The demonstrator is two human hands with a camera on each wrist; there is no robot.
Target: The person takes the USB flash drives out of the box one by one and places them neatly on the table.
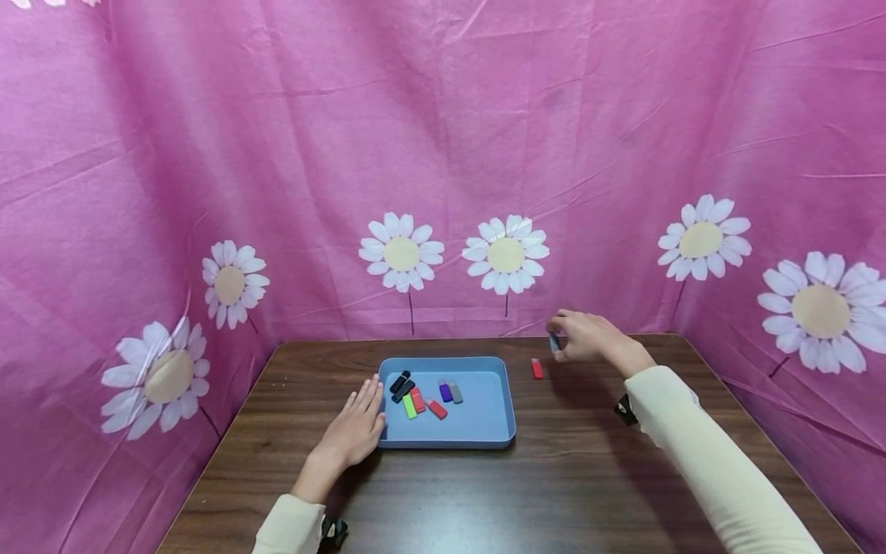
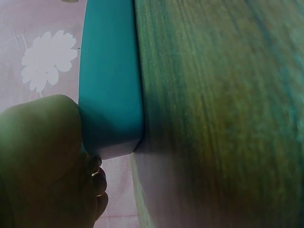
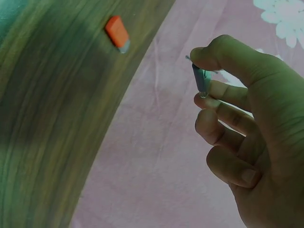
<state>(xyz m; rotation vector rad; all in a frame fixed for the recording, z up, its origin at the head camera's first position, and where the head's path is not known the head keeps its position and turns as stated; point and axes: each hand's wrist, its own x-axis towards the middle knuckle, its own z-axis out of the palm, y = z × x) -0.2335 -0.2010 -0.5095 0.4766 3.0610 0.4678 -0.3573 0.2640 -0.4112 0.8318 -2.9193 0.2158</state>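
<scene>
In the head view my right hand [image 1: 587, 336] is raised above the far right of the table, pinching a dark grey USB flash drive [image 1: 554, 342] between thumb and fingertips. The right wrist view shows the same drive [image 3: 201, 78] upright in the pinch. A red USB flash drive [image 1: 537, 369] lies on the table below and left of that hand. My left hand [image 1: 356, 423] rests with straight fingers against the left side of a blue tray [image 1: 484, 438]. Inside the tray lie two black drives [image 1: 403, 391], a green one [image 1: 410, 406], two red ones [image 1: 437, 409], a purple one [image 1: 445, 392] and a grey one [image 1: 456, 393].
The brown wooden table [image 1: 443, 500] meets a pink curtain [image 1: 443, 154] with large white flowers at its back and sides. Dark bands with a small device sit at both wrists.
</scene>
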